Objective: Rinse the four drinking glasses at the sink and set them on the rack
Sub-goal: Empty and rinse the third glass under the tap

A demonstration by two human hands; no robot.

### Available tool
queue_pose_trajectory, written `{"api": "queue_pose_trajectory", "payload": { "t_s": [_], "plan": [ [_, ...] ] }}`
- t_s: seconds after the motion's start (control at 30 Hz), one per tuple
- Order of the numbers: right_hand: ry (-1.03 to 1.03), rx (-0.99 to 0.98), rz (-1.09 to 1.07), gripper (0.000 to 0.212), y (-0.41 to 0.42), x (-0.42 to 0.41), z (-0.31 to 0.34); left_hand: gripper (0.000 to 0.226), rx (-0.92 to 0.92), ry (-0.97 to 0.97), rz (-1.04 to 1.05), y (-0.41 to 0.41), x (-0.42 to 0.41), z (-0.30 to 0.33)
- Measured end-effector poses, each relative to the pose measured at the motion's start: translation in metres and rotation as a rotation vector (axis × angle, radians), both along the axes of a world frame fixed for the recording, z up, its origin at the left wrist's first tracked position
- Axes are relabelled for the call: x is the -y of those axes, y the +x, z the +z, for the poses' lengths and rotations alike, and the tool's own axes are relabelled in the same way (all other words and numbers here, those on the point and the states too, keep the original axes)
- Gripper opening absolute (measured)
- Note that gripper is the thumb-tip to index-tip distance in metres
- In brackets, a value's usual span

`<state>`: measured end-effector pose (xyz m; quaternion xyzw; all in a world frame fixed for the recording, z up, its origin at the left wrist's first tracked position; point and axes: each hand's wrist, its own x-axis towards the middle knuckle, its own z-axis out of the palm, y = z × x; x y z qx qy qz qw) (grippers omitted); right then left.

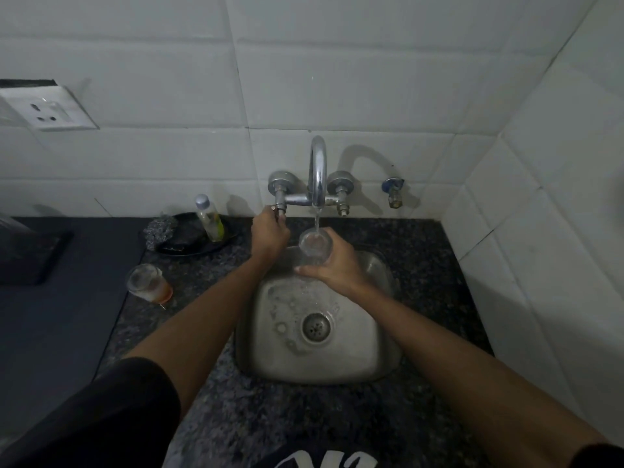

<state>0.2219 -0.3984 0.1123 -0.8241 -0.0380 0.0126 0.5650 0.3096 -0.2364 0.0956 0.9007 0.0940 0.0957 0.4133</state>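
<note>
Over the steel sink (364, 363), the right hand (337, 265) holds a clear drinking glass (314, 246) upright, with the fingers wrapped around its side, directly under the spout of the wall tap (318, 170). A thin stream of water (317, 220) falls from the spout into the open mouth of this glass; how much water stands inside it I cannot tell, because the glass is transparent and the light is weak. The left hand (270, 233) reaches to the left tap handle (277, 208) and its fingers are closed around it. The basin of the sink is wet, with a round metal drain strainer (316, 327) in the middle of its floor. On the dark speckled granite counter (422, 265), to the left of the sink and well apart from it, a second drinking glass (148, 283) stands with an orange-red residue in its lower part. Further back, near the wall, a black dish (199, 246) carries a small clear bottle (210, 217) with a grey cap and a little yellow-green liquid at the bottom, and beside it a grey steel scrubber (161, 228) rests on the dish's left edge. A white wall socket (45, 109) is fixed on the tiles at the far left.
</note>
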Motion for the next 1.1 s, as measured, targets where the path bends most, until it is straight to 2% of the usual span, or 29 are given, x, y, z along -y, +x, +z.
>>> {"api": "queue_pose_trajectory", "payload": {
  "t_s": [0.27, 0.47, 0.7, 0.77, 0.9, 1.1],
  "plan": [
    [-0.041, 0.03, 0.003, 0.066, 0.002, 0.001, 0.004, 0.018, -0.01, 0.007, -0.018, -0.003, -0.001, 0.003],
    [-0.052, 0.1, -0.026, 0.064, 0.0, 0.002, 0.011, 0.014, -0.039, 0.167, -0.07, -0.004, 0.004, 0.006],
    [-0.039, 0.078, -0.02, 0.07, -0.001, 0.001, 0.015, 0.014, -0.072, 0.195, -0.162, -0.01, -0.003, 0.008],
    [-0.055, 0.058, -0.015, 0.072, -0.001, 0.002, 0.013, 0.023, -0.081, 0.185, -0.242, -0.017, -0.013, 0.005],
    [-0.048, 0.091, -0.056, 0.067, -0.006, 0.001, 0.014, 0.059, -0.048, 0.236, -0.373, -0.039, -0.039, -0.003],
    [-0.062, 0.037, -0.127, 0.07, -0.007, -0.001, 0.009, 0.054, -0.035, 0.243, -0.31, -0.065, -0.042, 0.005]
  ]
}}
